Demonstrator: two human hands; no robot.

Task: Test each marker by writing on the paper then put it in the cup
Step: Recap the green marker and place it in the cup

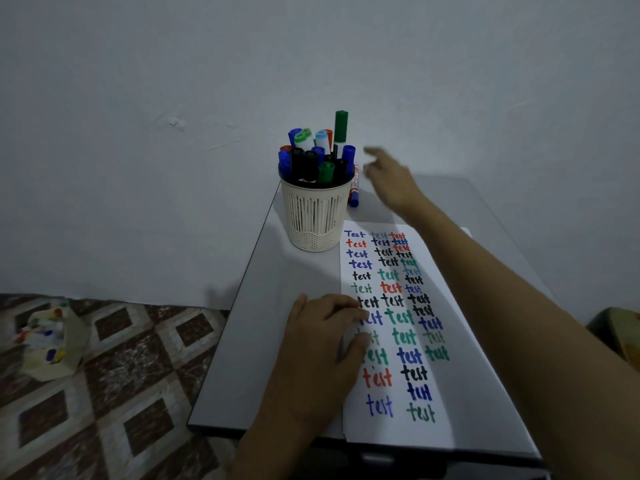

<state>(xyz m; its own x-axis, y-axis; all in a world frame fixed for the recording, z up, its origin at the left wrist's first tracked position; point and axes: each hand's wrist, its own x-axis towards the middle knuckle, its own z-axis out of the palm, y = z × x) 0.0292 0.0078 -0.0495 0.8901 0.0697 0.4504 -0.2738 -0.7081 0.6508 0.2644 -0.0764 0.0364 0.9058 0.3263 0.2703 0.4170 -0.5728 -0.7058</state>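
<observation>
A cream slatted cup (316,213) stands at the far left of the small grey table (249,341), packed with several markers (313,157) in blue, black, green and red. A white paper (457,341) covered with the word "test" in several colours lies in front of it. My left hand (322,337) rests flat on the paper's left edge. My right hand (389,178) hovers blurred to the right of the cup, fingers spread and holding nothing. One marker with a blue cap (354,190) lies on the table just behind the cup, below my right hand.
A plain wall stands close behind the table. To the left, the patterned tile floor holds a cream box (52,341) with colourful items. A brown object (620,334) shows at the right edge.
</observation>
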